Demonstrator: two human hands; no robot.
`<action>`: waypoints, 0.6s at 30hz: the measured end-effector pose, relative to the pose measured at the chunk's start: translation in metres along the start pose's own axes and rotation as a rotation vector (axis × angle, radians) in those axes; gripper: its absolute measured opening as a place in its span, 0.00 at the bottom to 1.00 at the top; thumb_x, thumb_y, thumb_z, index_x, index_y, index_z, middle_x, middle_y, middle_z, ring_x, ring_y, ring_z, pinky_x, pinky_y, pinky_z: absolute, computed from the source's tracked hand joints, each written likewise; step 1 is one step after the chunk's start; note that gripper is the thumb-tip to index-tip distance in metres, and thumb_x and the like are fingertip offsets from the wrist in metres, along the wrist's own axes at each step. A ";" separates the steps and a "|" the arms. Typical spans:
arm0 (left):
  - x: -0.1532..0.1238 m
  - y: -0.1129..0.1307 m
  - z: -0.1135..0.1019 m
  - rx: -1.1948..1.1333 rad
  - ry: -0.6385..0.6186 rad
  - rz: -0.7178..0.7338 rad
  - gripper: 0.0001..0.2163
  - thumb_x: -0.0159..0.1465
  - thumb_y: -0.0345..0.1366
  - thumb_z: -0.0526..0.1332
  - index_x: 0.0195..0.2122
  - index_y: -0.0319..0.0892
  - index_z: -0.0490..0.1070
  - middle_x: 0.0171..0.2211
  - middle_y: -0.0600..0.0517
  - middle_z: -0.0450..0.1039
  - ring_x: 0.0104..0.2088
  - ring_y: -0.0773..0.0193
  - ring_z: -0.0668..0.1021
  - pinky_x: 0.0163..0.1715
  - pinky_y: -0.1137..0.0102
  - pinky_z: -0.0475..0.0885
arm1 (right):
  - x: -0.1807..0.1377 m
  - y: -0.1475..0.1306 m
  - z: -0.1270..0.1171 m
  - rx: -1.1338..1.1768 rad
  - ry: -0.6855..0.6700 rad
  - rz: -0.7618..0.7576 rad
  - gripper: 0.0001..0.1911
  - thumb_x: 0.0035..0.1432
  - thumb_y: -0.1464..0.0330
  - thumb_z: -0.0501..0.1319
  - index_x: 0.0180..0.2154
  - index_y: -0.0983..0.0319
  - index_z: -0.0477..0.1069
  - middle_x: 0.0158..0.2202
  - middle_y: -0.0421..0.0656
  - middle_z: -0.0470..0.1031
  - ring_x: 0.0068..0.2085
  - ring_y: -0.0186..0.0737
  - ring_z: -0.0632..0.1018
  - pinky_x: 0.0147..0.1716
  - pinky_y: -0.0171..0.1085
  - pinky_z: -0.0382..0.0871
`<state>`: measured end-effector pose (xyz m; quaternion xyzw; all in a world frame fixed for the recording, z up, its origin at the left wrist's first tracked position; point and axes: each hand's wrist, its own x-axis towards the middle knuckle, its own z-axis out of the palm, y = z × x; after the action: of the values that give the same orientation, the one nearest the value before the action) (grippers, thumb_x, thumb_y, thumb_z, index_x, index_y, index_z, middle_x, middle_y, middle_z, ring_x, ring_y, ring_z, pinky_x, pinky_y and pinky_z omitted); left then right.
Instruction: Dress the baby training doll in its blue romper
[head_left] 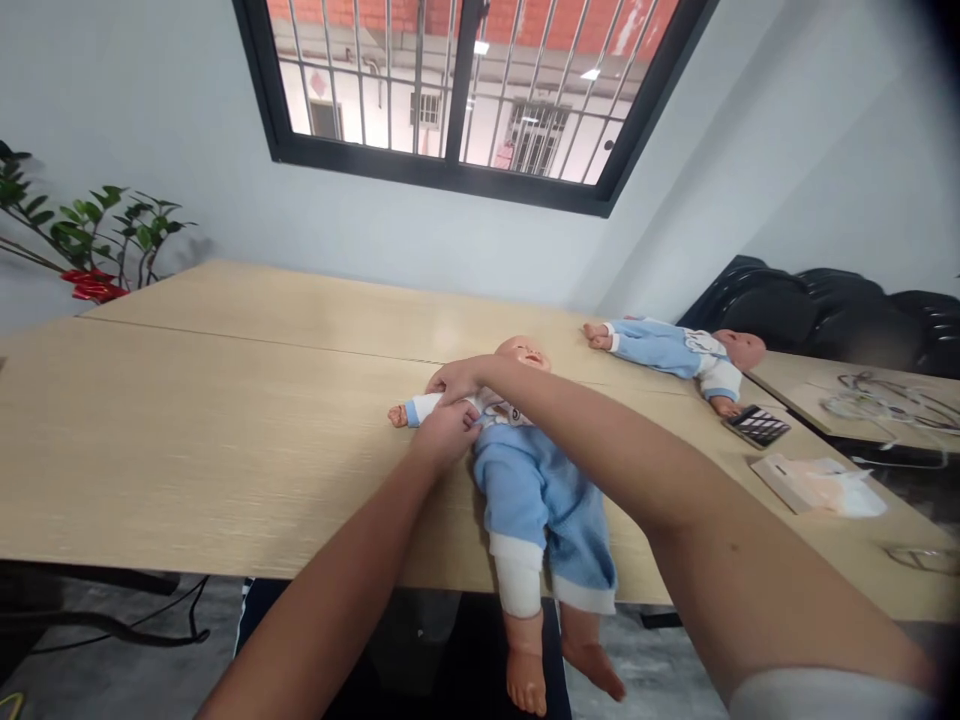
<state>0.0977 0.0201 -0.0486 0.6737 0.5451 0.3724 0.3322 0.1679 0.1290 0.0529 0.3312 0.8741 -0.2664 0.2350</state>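
Observation:
A baby doll (pixel 529 480) in a blue and white suit lies on its back on the wooden table (pixel 187 430), its legs hanging over the near edge. My left hand (pixel 444 432) pinches the suit at the doll's outstretched arm and shoulder. My right hand (pixel 454 378) reaches across the doll's chest and grips the same sleeve just above the left hand. The doll's small hand (pixel 396 415) sticks out of the cuff to the left.
A second doll (pixel 675 350) in blue lies further back on the right. Near it are a calculator (pixel 756 425) and a packet of tissues (pixel 817 483). A black sofa (pixel 832 310) stands behind, a potted plant (pixel 82 240) at the far left.

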 end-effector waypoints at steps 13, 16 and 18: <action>-0.013 0.024 -0.004 0.149 0.324 0.013 0.03 0.64 0.37 0.65 0.35 0.47 0.72 0.34 0.54 0.80 0.34 0.61 0.80 0.34 0.68 0.68 | -0.062 0.036 0.016 0.425 0.747 -0.175 0.33 0.56 0.67 0.59 0.63 0.63 0.60 0.54 0.50 0.74 0.48 0.47 0.77 0.47 0.43 0.74; -0.013 0.023 0.000 0.079 0.403 0.160 0.03 0.65 0.31 0.62 0.40 0.46 0.71 0.39 0.53 0.78 0.35 0.64 0.79 0.37 0.69 0.71 | -0.075 0.044 0.028 0.381 0.792 -0.311 0.40 0.62 0.58 0.61 0.69 0.64 0.52 0.62 0.53 0.69 0.57 0.51 0.74 0.57 0.50 0.70; -0.014 0.022 0.001 0.026 0.421 0.239 0.05 0.66 0.30 0.60 0.41 0.46 0.71 0.40 0.53 0.77 0.36 0.65 0.78 0.38 0.70 0.72 | -0.082 0.045 0.032 0.270 0.848 -0.383 0.42 0.65 0.53 0.60 0.72 0.62 0.47 0.68 0.55 0.62 0.63 0.53 0.70 0.63 0.52 0.64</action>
<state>0.1078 0.0027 -0.0327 0.6452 0.5233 0.5344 0.1559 0.2620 0.1008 0.0633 0.2713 0.8958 -0.2574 -0.2402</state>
